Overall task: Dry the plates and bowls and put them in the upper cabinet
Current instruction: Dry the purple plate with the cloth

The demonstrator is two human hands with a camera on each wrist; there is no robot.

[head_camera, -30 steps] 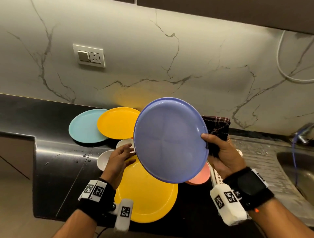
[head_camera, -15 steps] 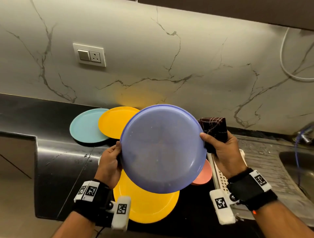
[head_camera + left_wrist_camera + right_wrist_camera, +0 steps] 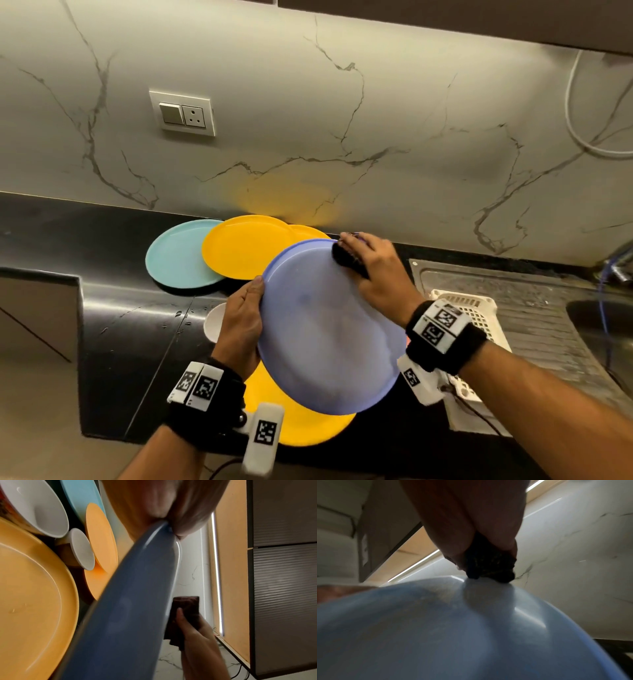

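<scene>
A blue-violet plate [image 3: 325, 329] [image 3: 130, 601] [image 3: 453, 635] is held tilted above the black counter. My left hand [image 3: 245, 318] grips its left rim, thumb on top. My right hand [image 3: 373, 270] holds a dark folded cloth [image 3: 346, 258] [image 3: 187, 609] [image 3: 489, 566] and presses it on the plate's far upper edge. Below lies a large yellow plate [image 3: 301, 421] [image 3: 34, 595]. Behind sit a teal plate [image 3: 174, 253] [image 3: 80, 496] and a yellow plate [image 3: 246, 250] [image 3: 101, 534]. A white bowl [image 3: 214, 322] [image 3: 34, 507] peeks out by my left hand, and a smaller white bowl [image 3: 82, 549] shows in the left wrist view.
A white dish rack [image 3: 479, 315] sits on the steel drainboard [image 3: 534, 308] at right, beside the sink [image 3: 603, 318]. A wall socket [image 3: 183, 113] is on the marble backsplash. The dark upper cabinet doors [image 3: 283, 574] are shut. The counter's front edge [image 3: 102, 438] is near my left wrist.
The plate tipped from upright and facing me to flatter, face up. My left hand took its left rim; my right hand let go of the right rim and brought the cloth onto the far edge.
</scene>
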